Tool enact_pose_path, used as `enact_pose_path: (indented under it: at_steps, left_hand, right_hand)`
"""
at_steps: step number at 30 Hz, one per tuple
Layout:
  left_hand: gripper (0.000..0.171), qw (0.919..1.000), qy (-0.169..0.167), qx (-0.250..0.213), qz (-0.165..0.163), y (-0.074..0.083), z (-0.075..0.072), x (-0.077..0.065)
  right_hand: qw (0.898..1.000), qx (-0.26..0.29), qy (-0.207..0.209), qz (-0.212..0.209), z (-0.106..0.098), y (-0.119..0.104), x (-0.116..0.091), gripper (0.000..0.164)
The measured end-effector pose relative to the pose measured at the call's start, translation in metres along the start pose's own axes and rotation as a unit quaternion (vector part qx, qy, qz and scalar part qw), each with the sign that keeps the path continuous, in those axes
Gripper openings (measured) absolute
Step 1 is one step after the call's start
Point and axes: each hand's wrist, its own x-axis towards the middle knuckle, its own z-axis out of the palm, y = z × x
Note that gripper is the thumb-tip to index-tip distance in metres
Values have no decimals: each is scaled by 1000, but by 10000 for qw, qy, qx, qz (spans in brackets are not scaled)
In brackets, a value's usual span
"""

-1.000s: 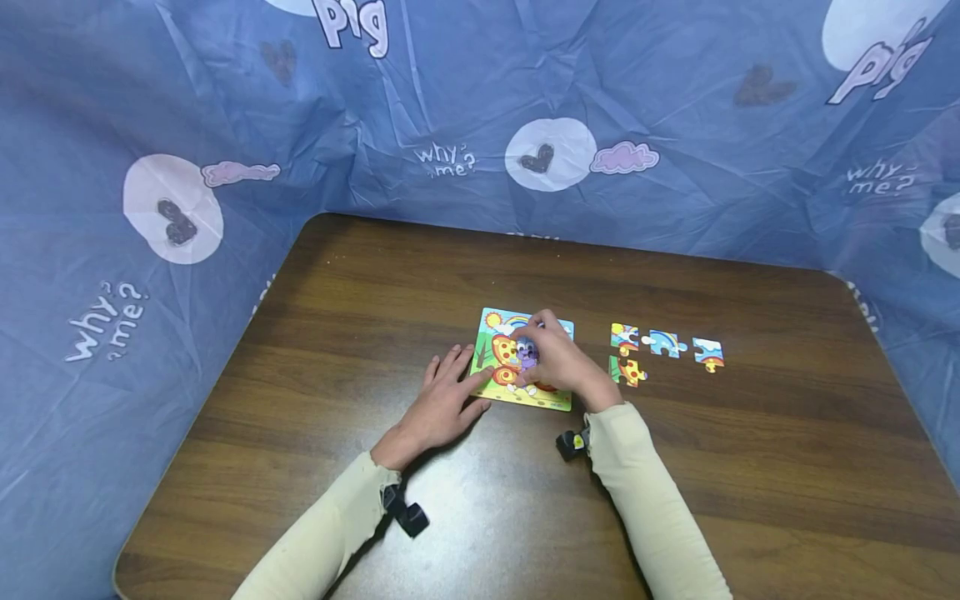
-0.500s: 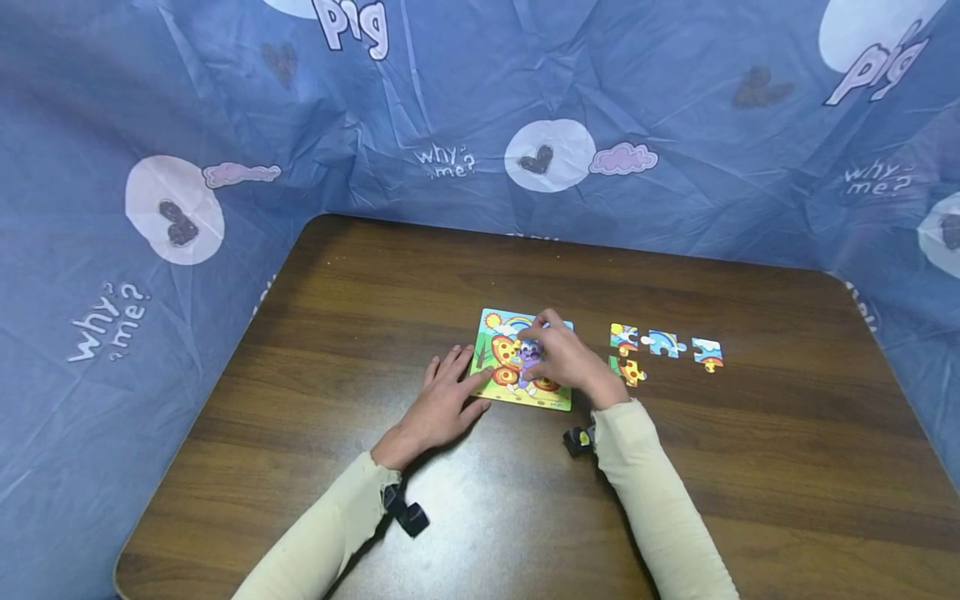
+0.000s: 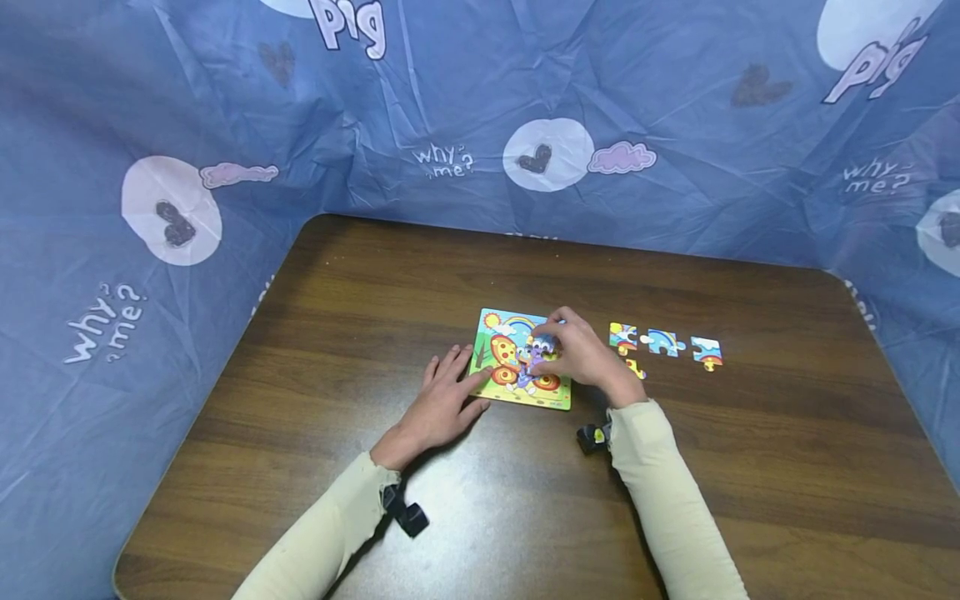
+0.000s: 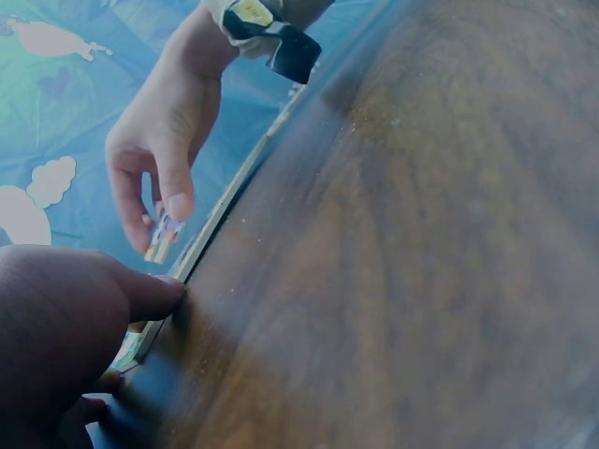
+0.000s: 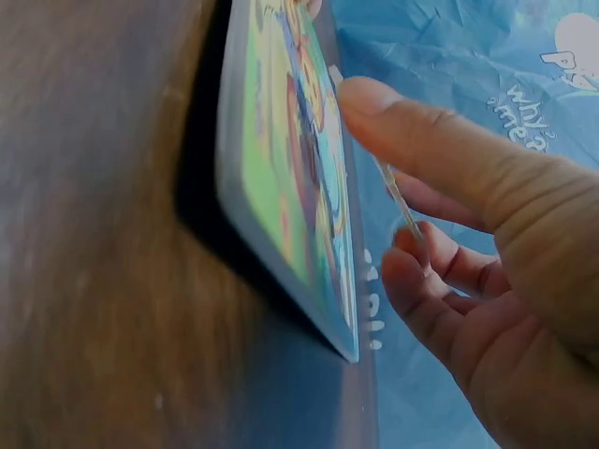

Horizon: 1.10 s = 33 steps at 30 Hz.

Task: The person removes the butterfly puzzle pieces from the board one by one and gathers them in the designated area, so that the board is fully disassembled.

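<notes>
Right hand (image 3: 583, 354): puzzle piece (image 4: 163, 240), pinched; slight fingertip hold could drop it. Left hand (image 3: 441, 402): fingers extended, left edge of puzzle board (image 3: 525, 401); lifting risks slippage.

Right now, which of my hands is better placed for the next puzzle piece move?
Probably your right hand: it pinches a puzzle piece above the puzzle board, and the loose pieces lie nearer it. Your left hand rests at the board's left edge, pinching nothing.
</notes>
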Motion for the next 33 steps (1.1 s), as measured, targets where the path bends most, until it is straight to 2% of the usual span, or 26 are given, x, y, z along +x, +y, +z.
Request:
enact_pose_path:
  at_steps: [8,17,26,33]
  left_hand:
    - [49,10000,11,-27,-10,1,0,0]
    - [48,10000,-20,-57,-53,3,0,0]
    - [49,10000,-6,-68,-7,4,-2,0]
    - [50,9999,-89,-74,-73,2,-1,0]
  right_hand:
    - [9998,-161,3,-127,-4,7,-7,53]
    - [9999,68,50,77,-19,14,-23,53]
    - [9991,32,238,335,-37,36,-51,55]
    - [9975,-147,633,287,-50,60,-79,54]
